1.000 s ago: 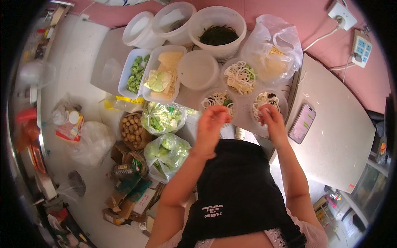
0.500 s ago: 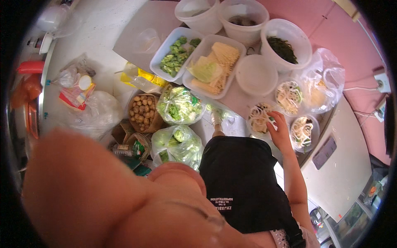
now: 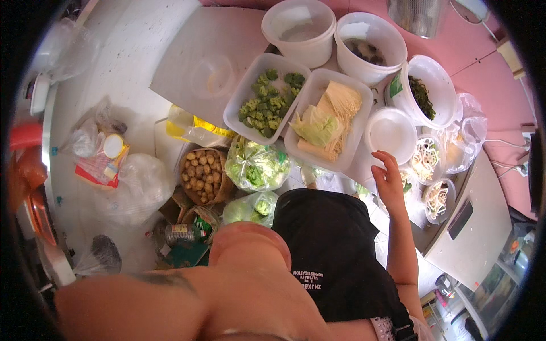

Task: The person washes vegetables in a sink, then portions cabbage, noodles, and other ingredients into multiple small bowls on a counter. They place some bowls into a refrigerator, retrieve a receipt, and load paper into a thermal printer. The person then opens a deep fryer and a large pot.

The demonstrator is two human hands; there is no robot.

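Observation:
My right hand [image 3: 389, 181] is raised over the table's near edge, its fingers apart and slightly bent, with nothing in them. Just beyond the fingertips lies a round, pale plastic tub or lid [image 3: 391, 136]. Partly behind the hand is a small bowl [image 3: 405, 181] of food. To its right are a bowl of pale sliced vegetables [image 3: 425, 158] and another with lotus root slices [image 3: 437, 199]. A large, bare, blurred arm fills the lower left; my left hand cannot be made out.
Tubs of broccoli [image 3: 270, 105] and enoki mushrooms with cabbage [image 3: 333, 119] stand on the table, with white buckets [image 3: 298, 34] behind. Below are a sack of potatoes [image 3: 202, 176] and bagged greens [image 3: 257, 165]. A phone [image 3: 460, 220] lies at right.
My right hand has come up out of the small bowl of sliced vegetables, and its fingers have spread. The whole view has shifted, and the blurred arm sits lower.

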